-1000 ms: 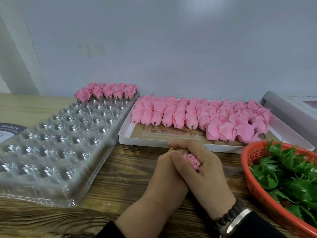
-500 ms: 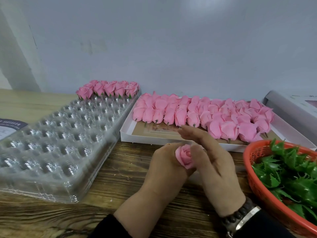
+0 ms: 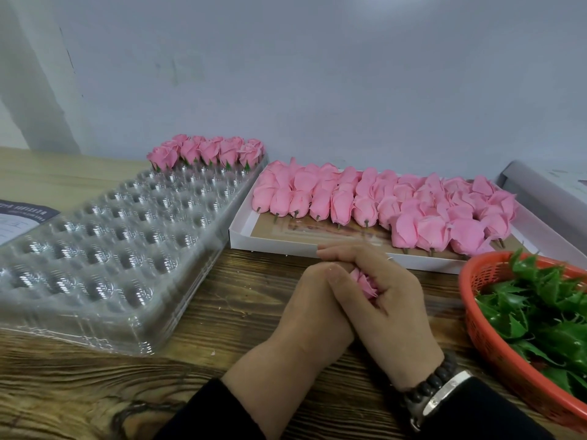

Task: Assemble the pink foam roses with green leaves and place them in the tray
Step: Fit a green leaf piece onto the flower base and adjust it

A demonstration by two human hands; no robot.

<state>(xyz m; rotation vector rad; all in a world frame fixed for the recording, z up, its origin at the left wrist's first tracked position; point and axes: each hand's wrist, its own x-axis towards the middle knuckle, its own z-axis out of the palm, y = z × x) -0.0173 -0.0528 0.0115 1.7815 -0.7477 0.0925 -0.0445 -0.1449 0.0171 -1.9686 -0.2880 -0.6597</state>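
Over wooden table (image 3: 247, 300), both hands (image 3: 355, 300) clasp one pink rose (image 3: 365, 282).

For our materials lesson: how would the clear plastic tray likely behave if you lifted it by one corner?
The tray looks thin and see-through, so it is probably light and would flex or sag. Only its far row holds roses, so that end may dip. Its glossy surface could be slippery.

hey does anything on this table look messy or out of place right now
Mostly tidy. The loose pink roses at the right end of the white box lie jumbled and overlapping, unlike the neat row on its left. A tiny pink scrap lies on the table by the clear tray.
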